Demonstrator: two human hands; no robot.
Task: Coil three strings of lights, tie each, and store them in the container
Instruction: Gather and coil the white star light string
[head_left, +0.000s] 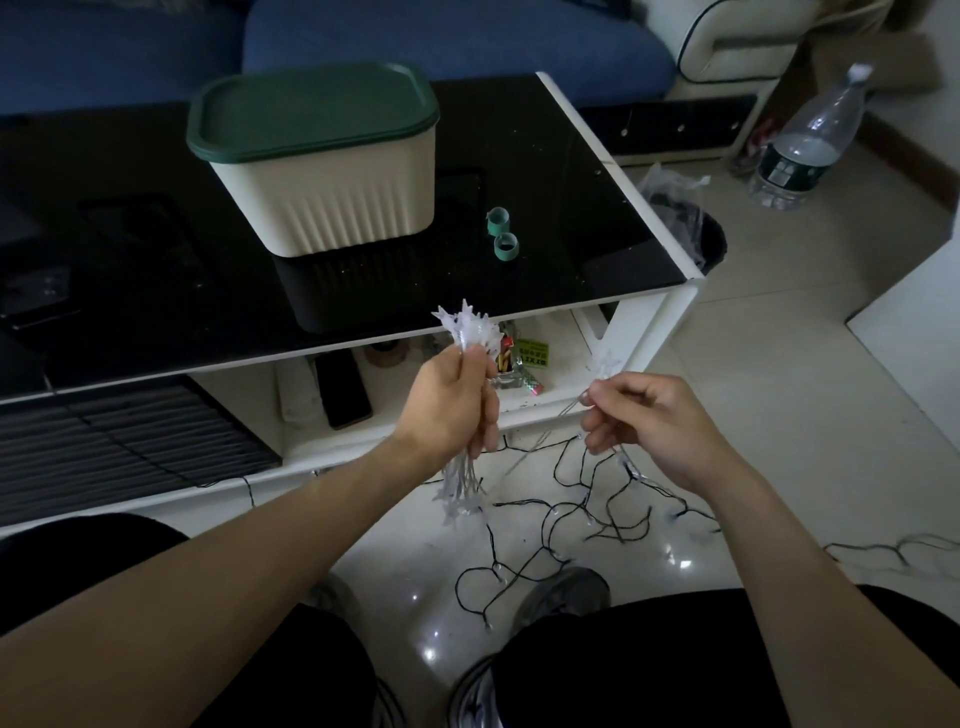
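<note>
The left hand (451, 402) is gripping a bundle of star lights (467, 325), its long axis running upright through the curled fingers. Just right of them, the right hand (652, 423) is pinching what looks like the next star (607, 361), loose wire (571, 506) trailing floorward below both hands, nearer the right.

Bare forearms (291, 545), black trousers (649, 670), grey shoes (563, 590).

No readable text; print on the green packet (533, 352) too blurred.
</note>
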